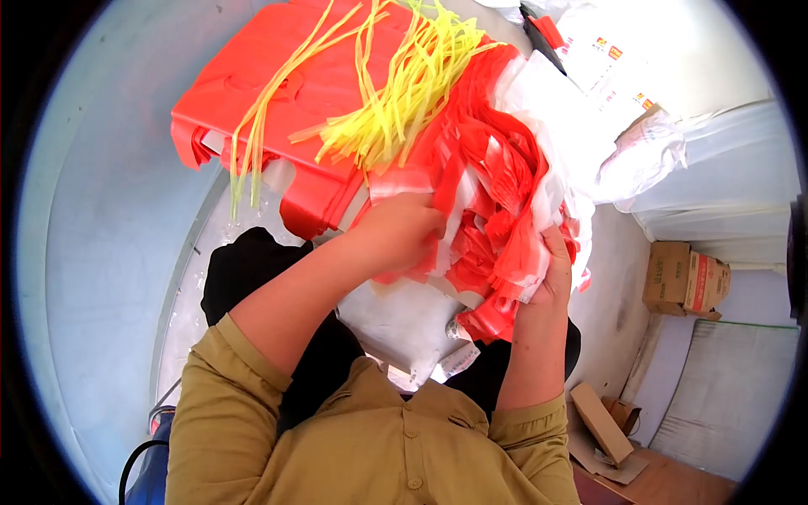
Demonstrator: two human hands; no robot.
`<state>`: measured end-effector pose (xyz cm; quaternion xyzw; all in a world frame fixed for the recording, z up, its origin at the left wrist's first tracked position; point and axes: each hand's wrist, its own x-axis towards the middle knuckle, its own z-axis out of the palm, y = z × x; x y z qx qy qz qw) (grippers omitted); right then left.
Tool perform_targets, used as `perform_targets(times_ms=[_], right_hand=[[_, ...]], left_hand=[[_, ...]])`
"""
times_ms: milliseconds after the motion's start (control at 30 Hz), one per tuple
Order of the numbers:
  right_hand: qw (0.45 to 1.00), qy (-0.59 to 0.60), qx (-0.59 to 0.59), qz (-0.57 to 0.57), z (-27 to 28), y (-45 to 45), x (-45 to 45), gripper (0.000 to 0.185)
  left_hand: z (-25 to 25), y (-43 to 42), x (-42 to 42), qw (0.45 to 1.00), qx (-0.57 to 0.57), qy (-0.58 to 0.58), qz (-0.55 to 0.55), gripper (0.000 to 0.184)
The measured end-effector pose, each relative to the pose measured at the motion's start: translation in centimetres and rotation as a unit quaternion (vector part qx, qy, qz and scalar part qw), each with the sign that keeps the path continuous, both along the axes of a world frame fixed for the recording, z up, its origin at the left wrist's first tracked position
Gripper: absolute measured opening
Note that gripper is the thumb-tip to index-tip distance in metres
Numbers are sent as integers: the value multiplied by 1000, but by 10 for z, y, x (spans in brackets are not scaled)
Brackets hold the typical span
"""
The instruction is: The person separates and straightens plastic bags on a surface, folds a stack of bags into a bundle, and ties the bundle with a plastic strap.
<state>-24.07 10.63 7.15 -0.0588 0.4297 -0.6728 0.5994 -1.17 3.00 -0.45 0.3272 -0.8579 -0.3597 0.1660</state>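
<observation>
A large bunch of red and white plastic film (505,177) lies in folds in front of me, on and beside a red plastic stool or table top (328,76). My left hand (404,227) is closed at the left side of the bunch, its fingers curled on the film. At the right edge my right hand (551,273) grips the film between thumb and fingers; part of its grip is hidden behind the folds. Yellow plastic strips (404,93) lie over the red top, just beyond my left hand. Several longer strips hang over its near left edge.
White printed plastic sacks (610,67) are heaped at the upper right. A cardboard box (677,278) stands by the right wall, and flat cardboard pieces (602,425) lie at the lower right. My knees in black trousers (252,269) are under the work.
</observation>
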Motion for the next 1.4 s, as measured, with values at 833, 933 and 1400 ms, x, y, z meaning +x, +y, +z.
perform_targets(times_ms=[833, 933, 1400], right_hand=[[999, 54, 11, -1, 6, 1, 8, 44], [998, 54, 21, -8, 5, 0, 9, 43], [998, 50, 35, -21, 5, 1, 12, 45]], left_hand=[[-24, -6, -56, 965, -252, 46, -59, 12], [-11, -7, -32, 972, -212, -4, -101, 11], [-22, -1, -47, 967, -245, 7, -69, 22]])
